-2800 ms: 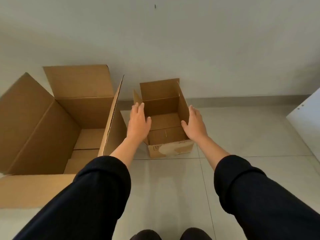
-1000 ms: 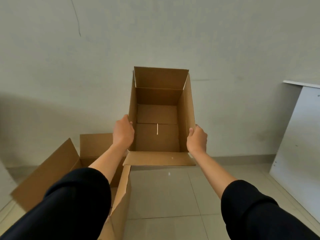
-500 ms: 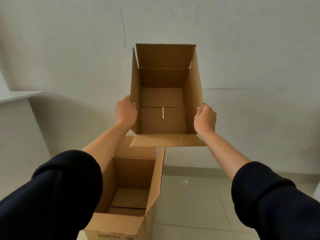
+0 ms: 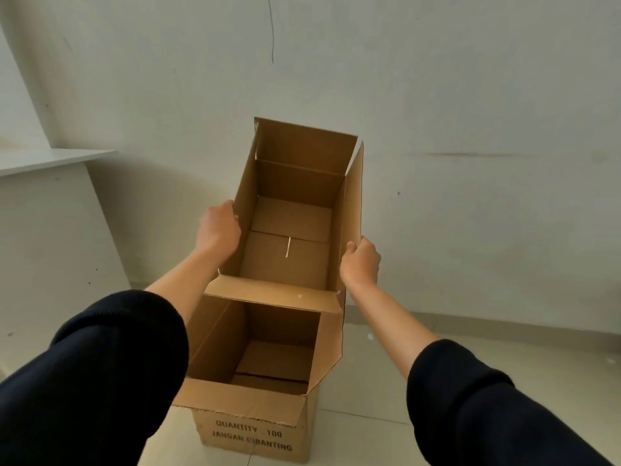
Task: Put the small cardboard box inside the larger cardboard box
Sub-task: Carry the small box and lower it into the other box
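I hold the small cardboard box [image 4: 289, 230] in the air, its open top facing me and all flaps spread. My left hand [image 4: 217, 227] grips its left wall and my right hand [image 4: 361, 262] grips its right wall. The box hangs directly above the far part of the larger cardboard box [image 4: 255, 408], which stands open on the floor below with printed text on its near side. The small box's near flap overlaps the large box's opening in the view. The large box's inside looks empty.
A pale wall [image 4: 470, 129] rises just behind both boxes. A white shelf or cabinet [image 4: 50, 196] stands at the left. Tiled floor [image 4: 386, 381] stretches to the right of the large box.
Both hands lifted the small box off the floor and carried it left. In the last half second it came down lower, over the large box's opening.
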`<state>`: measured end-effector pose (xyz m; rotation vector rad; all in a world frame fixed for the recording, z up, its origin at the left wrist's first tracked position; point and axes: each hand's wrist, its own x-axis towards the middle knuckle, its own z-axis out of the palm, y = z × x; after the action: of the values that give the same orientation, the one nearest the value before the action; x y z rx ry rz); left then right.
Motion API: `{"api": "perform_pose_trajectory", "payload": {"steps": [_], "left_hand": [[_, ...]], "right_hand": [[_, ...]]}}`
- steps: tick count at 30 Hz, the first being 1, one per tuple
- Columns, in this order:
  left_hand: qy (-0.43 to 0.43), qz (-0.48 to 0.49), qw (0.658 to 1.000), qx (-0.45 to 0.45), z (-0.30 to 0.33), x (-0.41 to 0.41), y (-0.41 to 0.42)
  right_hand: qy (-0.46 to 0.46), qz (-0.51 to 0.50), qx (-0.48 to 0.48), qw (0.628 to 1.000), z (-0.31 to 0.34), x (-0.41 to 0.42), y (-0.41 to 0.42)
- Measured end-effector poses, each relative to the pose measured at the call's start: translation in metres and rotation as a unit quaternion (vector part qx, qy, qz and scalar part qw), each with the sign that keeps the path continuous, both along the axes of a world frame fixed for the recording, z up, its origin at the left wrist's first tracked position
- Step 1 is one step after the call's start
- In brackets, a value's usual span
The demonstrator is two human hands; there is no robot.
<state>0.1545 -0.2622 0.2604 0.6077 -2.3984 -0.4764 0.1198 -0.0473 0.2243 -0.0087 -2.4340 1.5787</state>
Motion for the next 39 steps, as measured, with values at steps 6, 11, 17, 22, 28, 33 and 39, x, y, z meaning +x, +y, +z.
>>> {"api": "perform_pose_trajectory", "payload": {"steps": [6, 11, 17, 22, 28, 33, 39], "left_hand": [[-0.078, 0.008, 0.997, 0.013, -0.055, -0.005, -0.035], [-0.149, 0.011, 0.988, 0.04, -0.105, -0.008, -0.049], [-0.152, 0.038, 0.986, 0.063, -0.147, -0.009, -0.053], [-0.183, 0.051, 0.98, 0.053, -0.166, -0.003, -0.051], [-0.199, 0.041, 0.978, 0.053, -0.175, 0.001, -0.049], [-0.165, 0.022, 0.982, 0.092, -0.19, 0.002, -0.056], [-0.158, -0.041, 0.982, 0.096, -0.203, 0.004, -0.059]], "right_hand": [[-0.079, 0.028, 0.053, 0.995, -0.054, -0.002, -0.04], [-0.14, 0.053, 0.123, 0.981, -0.092, -0.006, -0.059], [-0.126, 0.089, 0.185, 0.971, -0.109, -0.005, -0.081], [-0.116, 0.113, 0.237, 0.958, -0.12, 0.0, -0.087], [-0.151, 0.114, 0.244, 0.951, -0.145, 0.007, -0.082], [-0.153, 0.116, 0.237, 0.952, -0.153, 0.002, -0.078], [-0.131, 0.173, 0.251, 0.943, -0.168, 0.0, -0.088]]}}
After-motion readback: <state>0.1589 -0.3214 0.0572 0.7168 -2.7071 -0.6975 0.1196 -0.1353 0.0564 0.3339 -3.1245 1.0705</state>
